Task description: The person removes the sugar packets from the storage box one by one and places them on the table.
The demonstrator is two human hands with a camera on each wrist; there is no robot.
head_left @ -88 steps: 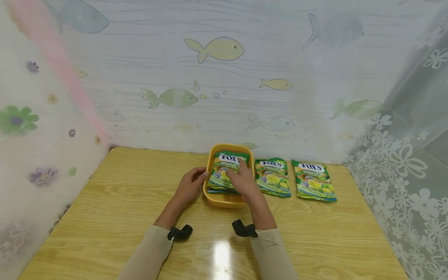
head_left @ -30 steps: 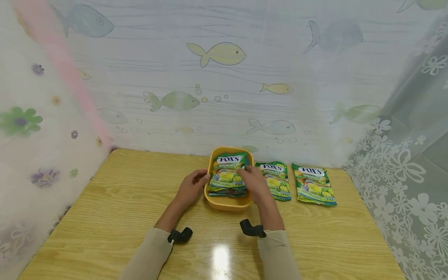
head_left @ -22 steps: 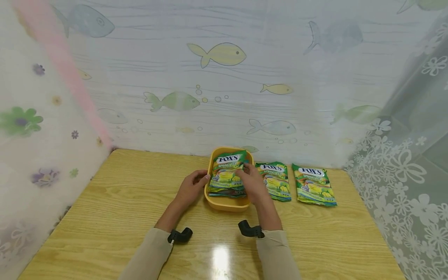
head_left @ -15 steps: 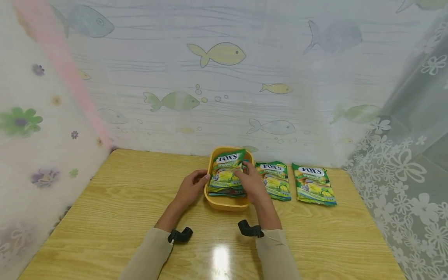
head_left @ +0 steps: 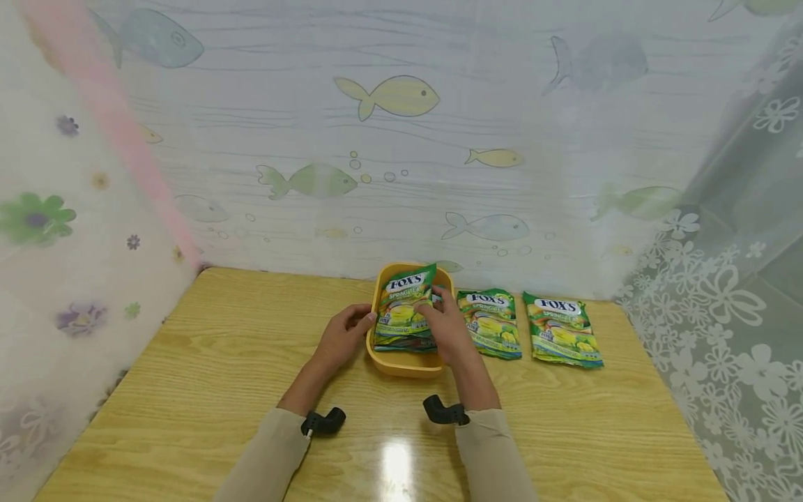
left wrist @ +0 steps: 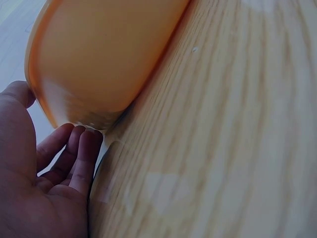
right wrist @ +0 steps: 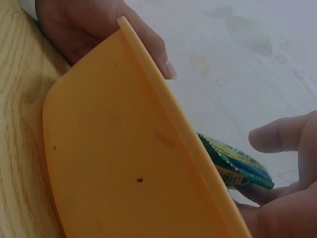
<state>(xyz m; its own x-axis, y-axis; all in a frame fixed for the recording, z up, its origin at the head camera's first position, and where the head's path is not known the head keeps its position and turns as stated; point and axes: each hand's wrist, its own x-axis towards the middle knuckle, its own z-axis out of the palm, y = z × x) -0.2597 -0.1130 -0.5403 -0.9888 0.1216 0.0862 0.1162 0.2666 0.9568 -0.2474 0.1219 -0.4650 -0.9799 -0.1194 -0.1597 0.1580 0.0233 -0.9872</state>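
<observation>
A yellow plastic tub (head_left: 406,368) holds a stack of green Fox's Spring Tea candy bags. My left hand (head_left: 341,336) grips the tub's left side, its thumb at the rim; in the left wrist view the curled fingers (left wrist: 85,148) meet the outer wall. My right hand (head_left: 450,330) reaches over the tub's right side and holds the top candy bag (head_left: 401,307) by its right edge, thumb above and fingers beneath. That bag tilts above the others. In the right wrist view, the bag's corner (right wrist: 242,166) shows past the rim, while the wall hides the stack.
Two more bags lie flat right of the tub, a nearer bag (head_left: 491,324) and a farther bag (head_left: 562,330). The wooden table (head_left: 219,390) ends at a fish-patterned curtain (head_left: 301,230) behind. A lace-patterned sheet (head_left: 728,335) hangs on the right.
My right hand drew back from the stack to its right edge, then shifted left again. The top bag has turned and its upper right corner has lifted. My left hand stays at the tub.
</observation>
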